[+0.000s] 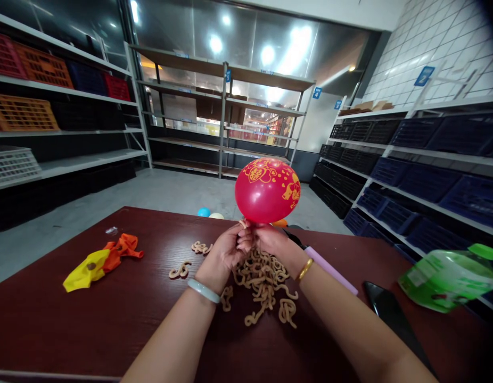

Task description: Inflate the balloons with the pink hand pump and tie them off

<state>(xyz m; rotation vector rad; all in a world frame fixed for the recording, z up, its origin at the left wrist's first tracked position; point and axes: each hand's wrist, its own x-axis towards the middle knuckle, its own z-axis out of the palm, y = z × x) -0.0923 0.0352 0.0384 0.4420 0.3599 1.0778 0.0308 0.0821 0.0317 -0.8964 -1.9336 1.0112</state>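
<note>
An inflated red balloon with yellow printed figures and hearts stands upright above my hands. My left hand is closed at the balloon's neck, and my right hand is closed against the same spot. The neck itself is mostly hidden by my fingers. Below them a heap of tan rubber bands, curled and twisted, lies on the dark red table. A few more loose tan bands sit to the left of my left wrist.
Flat yellow and orange balloons lie at the table's left. To the right are a lilac stick, a black phone and a green bottle. Shelves with crates line the room. Blue and pale balloons show beyond the table's far edge.
</note>
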